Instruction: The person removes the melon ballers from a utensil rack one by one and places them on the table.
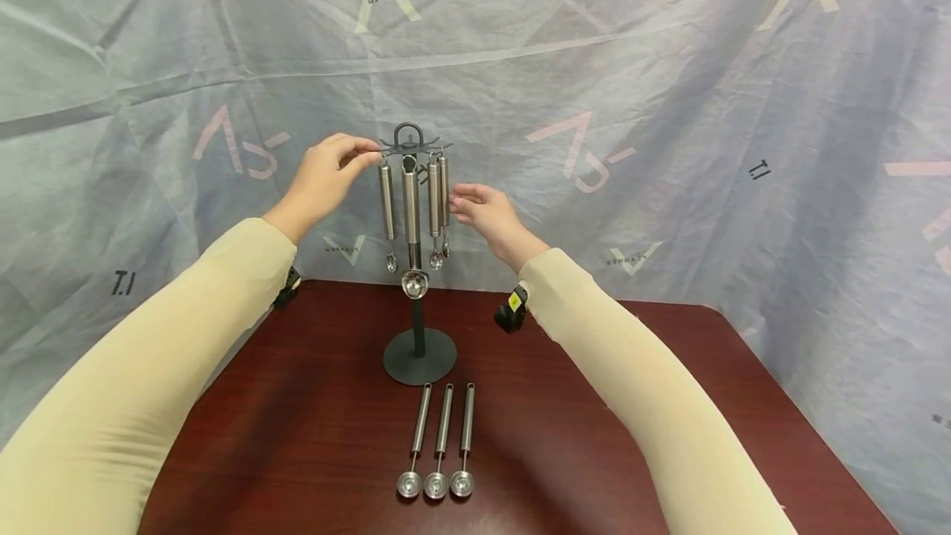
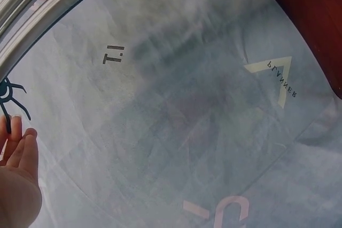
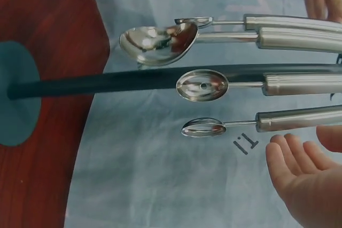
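A dark metal rack (image 1: 408, 141) with hooked arms holds several steel scoops. A large scoop (image 1: 413, 281) hangs at its front, a small melon baller (image 1: 388, 205) at its left and two more at its right. My left hand (image 1: 324, 177) pinches the end of a left hook between thumb and fingers, above that melon baller's handle. Beside the rightmost melon baller (image 3: 204, 127), my right hand (image 1: 486, 215) is held with fingers relaxed and slightly bent. In the right wrist view its fingertips (image 3: 275, 150) are close below the handle, with nothing gripped.
Three melon ballers (image 1: 442, 436) lie side by side on the dark red table (image 1: 297, 452), in front of the rack's round base (image 1: 401, 366). A grey printed cloth (image 1: 669, 147) hangs behind the table.
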Demonstrator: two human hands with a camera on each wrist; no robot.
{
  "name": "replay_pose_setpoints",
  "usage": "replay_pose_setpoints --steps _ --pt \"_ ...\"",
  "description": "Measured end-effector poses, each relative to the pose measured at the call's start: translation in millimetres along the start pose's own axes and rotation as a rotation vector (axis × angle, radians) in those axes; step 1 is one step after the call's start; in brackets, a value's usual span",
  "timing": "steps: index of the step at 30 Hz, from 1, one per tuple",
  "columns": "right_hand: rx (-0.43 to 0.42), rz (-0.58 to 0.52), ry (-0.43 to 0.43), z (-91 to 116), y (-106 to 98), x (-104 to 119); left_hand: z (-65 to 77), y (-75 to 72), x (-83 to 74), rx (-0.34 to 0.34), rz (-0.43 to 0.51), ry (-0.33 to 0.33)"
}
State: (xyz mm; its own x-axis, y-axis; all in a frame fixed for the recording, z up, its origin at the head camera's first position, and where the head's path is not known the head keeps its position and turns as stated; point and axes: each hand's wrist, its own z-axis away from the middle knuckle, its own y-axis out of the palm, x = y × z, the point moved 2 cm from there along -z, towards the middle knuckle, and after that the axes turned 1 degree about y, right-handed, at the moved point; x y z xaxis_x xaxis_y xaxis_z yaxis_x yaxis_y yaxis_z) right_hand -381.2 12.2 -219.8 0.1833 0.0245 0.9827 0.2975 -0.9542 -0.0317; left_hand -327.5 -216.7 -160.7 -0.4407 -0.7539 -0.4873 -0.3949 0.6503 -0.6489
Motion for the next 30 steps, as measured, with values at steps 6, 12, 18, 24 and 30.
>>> replay_pose_setpoints --steps 6,12,18,24,30 --pt "0.005 0.044 -0.061 -7.8 7.6 1.5 -1.1 -0.2 -0.8 0.001 -0.005 0.006" --pt "-0.006 0.058 -0.081 -9.6 8.1 0.9 -0.7 0.5 -0.9 0.003 -0.004 0.013" --pt "0.003 0.083 -0.078 -7.9 6.9 -0.3 -0.2 0.5 -0.2 0.003 0.0 0.008" --pt "-0.011 0.106 -0.094 -6.8 5.3 2.1 -0.5 0.5 0.4 0.0 0.001 0.006" --pt "-0.031 0.129 -0.077 -5.7 3.5 4.8 -0.5 0.1 0.0 0.002 -0.005 0.01"
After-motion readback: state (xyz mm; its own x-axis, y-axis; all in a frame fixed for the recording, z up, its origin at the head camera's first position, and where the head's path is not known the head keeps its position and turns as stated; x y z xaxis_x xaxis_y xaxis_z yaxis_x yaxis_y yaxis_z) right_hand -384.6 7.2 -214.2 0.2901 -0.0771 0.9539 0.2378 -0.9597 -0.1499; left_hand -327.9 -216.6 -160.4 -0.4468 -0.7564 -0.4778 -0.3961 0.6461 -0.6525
